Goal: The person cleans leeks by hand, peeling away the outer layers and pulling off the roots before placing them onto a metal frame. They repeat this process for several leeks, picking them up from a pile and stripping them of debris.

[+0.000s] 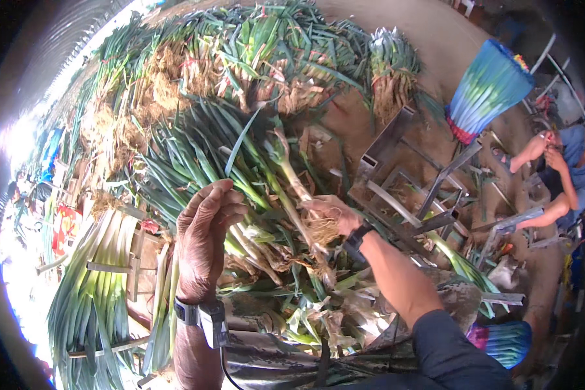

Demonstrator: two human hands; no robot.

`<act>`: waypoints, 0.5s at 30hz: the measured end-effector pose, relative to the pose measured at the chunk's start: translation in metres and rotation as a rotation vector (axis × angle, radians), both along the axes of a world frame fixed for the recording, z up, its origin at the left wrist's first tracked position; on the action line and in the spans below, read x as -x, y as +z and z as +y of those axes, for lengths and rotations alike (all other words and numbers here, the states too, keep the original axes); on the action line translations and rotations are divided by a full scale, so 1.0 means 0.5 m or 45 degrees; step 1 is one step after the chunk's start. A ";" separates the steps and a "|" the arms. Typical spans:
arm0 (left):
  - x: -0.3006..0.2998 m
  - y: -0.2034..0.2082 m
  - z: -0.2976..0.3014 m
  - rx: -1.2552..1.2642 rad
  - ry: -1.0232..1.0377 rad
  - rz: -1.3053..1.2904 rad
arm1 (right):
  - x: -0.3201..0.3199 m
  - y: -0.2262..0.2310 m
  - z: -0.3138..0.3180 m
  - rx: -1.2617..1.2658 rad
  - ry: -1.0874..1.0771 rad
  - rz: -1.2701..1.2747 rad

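Note:
My left hand [208, 227] is raised over a heap of leeks [188, 143], its fingers curled together. A narrow green leek leaf [243, 142] rises from its fingertips. To the right, my right hand [333, 213] is closed around the lower end of a leek [294, 174], and its pale stringy roots [322, 231] hang below the fingers. The leek's stem slants up and to the left. White leek stems with roots [260, 260] lie between and below my hands. Peeled scraps [305, 322] are gathered nearer my lap.
Tied leek bundles [260, 52] line the far side. Trimmed leeks [104, 260] rest in a metal rack [136, 260] at left. Metal frames [429, 188] stand at right, with a wrapped leek bundle [487, 84] beyond. Another person [559, 175] sits at far right.

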State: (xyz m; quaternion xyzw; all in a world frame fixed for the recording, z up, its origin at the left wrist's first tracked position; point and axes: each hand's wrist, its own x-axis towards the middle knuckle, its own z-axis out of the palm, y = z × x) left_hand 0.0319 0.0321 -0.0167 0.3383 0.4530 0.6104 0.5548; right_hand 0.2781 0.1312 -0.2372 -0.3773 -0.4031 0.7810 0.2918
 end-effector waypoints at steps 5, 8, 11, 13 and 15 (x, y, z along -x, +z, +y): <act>0.000 -0.040 0.030 0.030 -0.025 0.086 | 0.045 0.147 -0.125 0.089 0.024 0.002; 0.023 -0.107 0.048 0.185 0.035 0.287 | 0.049 0.240 -0.165 -0.076 0.233 -0.170; -0.007 -0.163 0.058 0.562 -0.080 0.300 | 0.030 0.317 -0.224 -0.120 0.279 0.038; -0.019 -0.205 0.061 0.702 -0.280 0.237 | 0.005 0.376 -0.267 -0.056 0.402 -0.123; 0.008 -0.272 0.066 0.662 -0.192 0.311 | -0.006 0.404 -0.320 -0.150 0.538 -0.195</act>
